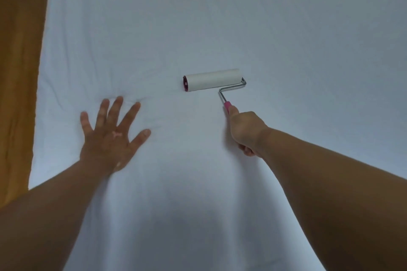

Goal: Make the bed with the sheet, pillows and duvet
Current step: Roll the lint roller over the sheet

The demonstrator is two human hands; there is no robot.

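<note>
The white sheet (220,17) lies spread flat across the bed, with faint creases near the left hand (110,136). That hand rests palm-down on the sheet, fingers splayed apart. The right hand (245,130) is clamped around the pink handle of a lint roller (212,79), whose white roll appears to touch the sheet. An orange-brown surface (19,61) borders the sheet's left edge.

One white sheet (220,17) was spread out, one lint roller (212,79) with one pink handle (226,105), two bare hands, left hand (110,136) and right hand (246,131), one orange-brown strip (19,61) at the left edge.
</note>
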